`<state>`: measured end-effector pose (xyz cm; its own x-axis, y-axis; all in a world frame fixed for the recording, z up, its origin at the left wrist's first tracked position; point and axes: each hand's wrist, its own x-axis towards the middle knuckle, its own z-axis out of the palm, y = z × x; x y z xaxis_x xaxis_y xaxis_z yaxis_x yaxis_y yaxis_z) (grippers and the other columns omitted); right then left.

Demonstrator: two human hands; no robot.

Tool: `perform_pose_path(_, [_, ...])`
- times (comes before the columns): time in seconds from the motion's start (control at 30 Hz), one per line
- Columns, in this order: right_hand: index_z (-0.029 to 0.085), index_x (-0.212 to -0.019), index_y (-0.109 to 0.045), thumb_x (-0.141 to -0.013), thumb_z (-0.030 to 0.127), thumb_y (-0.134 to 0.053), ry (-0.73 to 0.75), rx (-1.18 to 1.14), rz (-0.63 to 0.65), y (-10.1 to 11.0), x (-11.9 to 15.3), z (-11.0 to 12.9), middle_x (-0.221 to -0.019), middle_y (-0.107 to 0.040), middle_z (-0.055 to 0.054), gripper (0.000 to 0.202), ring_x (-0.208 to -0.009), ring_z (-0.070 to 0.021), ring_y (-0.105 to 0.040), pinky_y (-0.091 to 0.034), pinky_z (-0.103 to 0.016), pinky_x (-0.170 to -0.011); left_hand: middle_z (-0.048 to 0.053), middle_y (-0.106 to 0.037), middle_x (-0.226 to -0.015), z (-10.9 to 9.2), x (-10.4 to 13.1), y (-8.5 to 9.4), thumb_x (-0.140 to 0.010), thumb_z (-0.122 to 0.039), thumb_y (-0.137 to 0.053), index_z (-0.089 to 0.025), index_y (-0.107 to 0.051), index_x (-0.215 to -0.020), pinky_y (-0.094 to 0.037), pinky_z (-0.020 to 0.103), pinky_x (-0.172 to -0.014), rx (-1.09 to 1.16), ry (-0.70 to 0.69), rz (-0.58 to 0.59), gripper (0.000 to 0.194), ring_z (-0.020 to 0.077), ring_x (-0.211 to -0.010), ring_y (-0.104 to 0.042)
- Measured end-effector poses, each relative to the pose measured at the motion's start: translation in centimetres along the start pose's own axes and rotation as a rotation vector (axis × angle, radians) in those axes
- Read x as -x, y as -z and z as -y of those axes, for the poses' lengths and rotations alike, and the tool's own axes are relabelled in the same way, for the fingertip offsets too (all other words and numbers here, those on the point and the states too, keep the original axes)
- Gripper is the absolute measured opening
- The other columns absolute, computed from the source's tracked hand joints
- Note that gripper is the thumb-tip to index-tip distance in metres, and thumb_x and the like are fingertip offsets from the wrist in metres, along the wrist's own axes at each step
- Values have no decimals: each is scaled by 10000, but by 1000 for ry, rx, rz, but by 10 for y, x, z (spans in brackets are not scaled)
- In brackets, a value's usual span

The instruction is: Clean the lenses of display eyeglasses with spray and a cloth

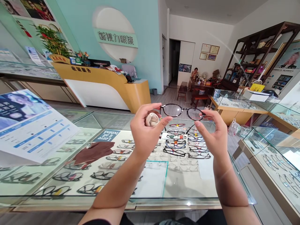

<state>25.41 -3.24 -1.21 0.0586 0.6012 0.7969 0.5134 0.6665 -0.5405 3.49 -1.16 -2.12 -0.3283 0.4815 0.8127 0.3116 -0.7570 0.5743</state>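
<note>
A pair of dark-rimmed eyeglasses [184, 108] is held up in front of me above the glass display case [185, 191]. My left hand [148, 126] pinches the frame's left end between thumb and fingers. A crumpled cream cloth [152, 119] is tucked in that same hand. At the opposite end, my right hand [212, 129] grips the frame by its corner. Light glints off the lenses. Below lie rows of eyeglasses [174, 152] in the case. On the glass top rests a brown cloth [93, 152], left of my left forearm.
A folded printed sign [35, 125] stands on the counter at left. Farther back are a yellow reception desk [105, 79] and more display cases [243, 109] at right. A person [195, 72] is by a dark table in the background, near a wooden shelf [253, 53].
</note>
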Motion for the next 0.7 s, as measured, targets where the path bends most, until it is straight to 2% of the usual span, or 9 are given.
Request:
perform_pose_path(0.17, [281,-1176,-723,-957,389,-753,50,10,0,1,0,1,-1078,-758,-53,246,-1015,-234,-696,-563,-432,-930,18,-734,-972,2,-1,1,-774,-506,-942,-246,-767,-1060,-570,294,-723,15,4,-3,424,143,-764,-679])
perform_pose_path(0.43, [281,-1179,-741,-972,346,-750,113,17,-36,3,1,5,-1022,-742,-38,217,-965,-221,-679,-554,-418,-897,34,-768,-982,5,-5,3,-799,-515,-919,-256,-788,-1098,-565,290,-729,26,63,57,416,163,-816,-713])
perform_pose_path(0.7, [280,-1194,-734,-971,326,-759,135,1,-67,2,2,5,-1043,-741,-43,229,-958,-210,-672,-555,-404,-884,54,-797,-1028,3,-5,2,-758,-553,-932,-238,-791,-1120,-597,327,-811,6,65,101,501,213,-930,-751])
